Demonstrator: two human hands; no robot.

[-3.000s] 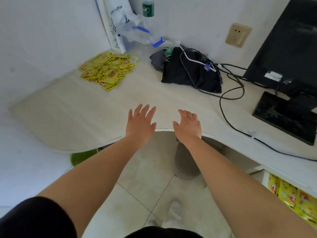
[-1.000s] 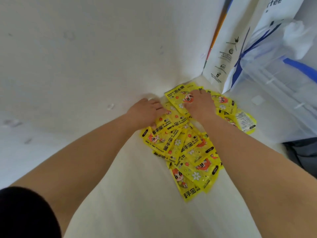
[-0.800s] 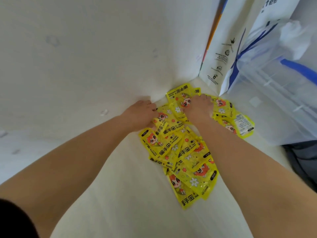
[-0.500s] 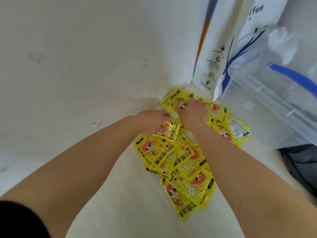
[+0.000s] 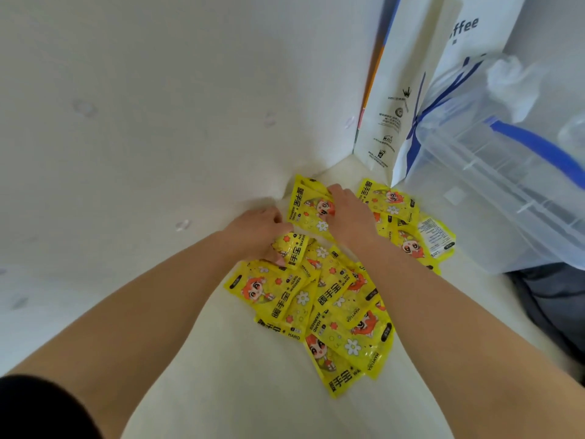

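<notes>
Nearest you, the pile of hand-warmer packets (image 5: pixel 342 305) lies loose on the table (image 5: pixel 253 391), running toward the corner. Your left hand (image 5: pixel 256 232) is curled round a crumpled packet (image 5: pixel 289 250) at the pile's left edge. Just beyond, your right hand (image 5: pixel 348 217) grips the far packet (image 5: pixel 308 207), whose long axis points at the wall; the right hand is the nearer one.

Glossy yellow plastic sachets (image 5: pixel 319 299) lie on a matt, smooth desk (image 5: pixel 221 391) beside a clear plastic bag (image 5: pixel 493 198).

Left hand (image 5: pixel 258 232), right hand (image 5: pixel 346 217) amid packets (image 5: pixel 335 299)
</notes>
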